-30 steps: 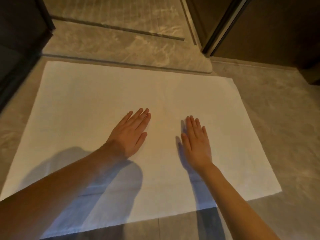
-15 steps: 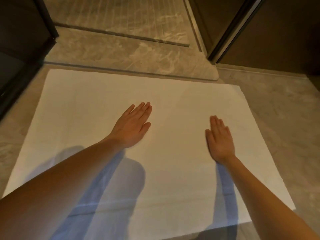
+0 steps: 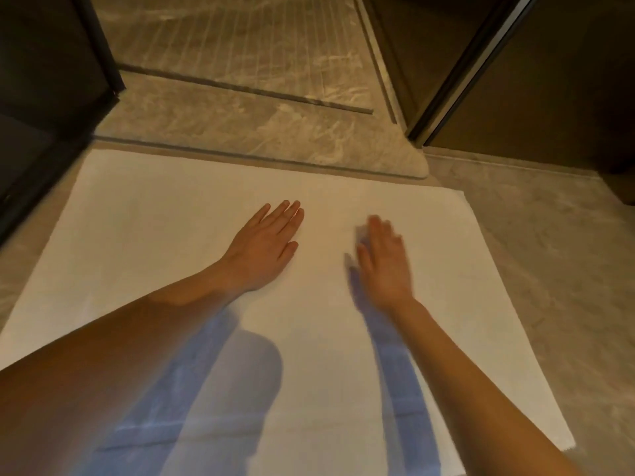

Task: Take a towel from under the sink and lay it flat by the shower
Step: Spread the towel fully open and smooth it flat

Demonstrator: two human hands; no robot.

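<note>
A large white towel [image 3: 154, 228] lies spread flat on the marble floor, its far edge along the raised shower threshold [image 3: 240, 139]. My left hand [image 3: 264, 249] rests palm down on the towel near its middle, fingers together and flat. My right hand [image 3: 385, 266] lies palm down a little to the right of it, blurred by motion, holding nothing. Both forearms cast bluish shadows over the near half of the towel.
Beyond the threshold is the shower floor [image 3: 240, 46] with grooved marble. A dark panel [image 3: 41, 97] stands at the left, dark walls and a metal door frame [image 3: 457, 73] at the right. Bare marble floor [image 3: 556, 269] lies right of the towel.
My right hand slid right across the towel, then came back left toward the middle. My left hand stayed in place. The view shifted slightly closer to the shower.
</note>
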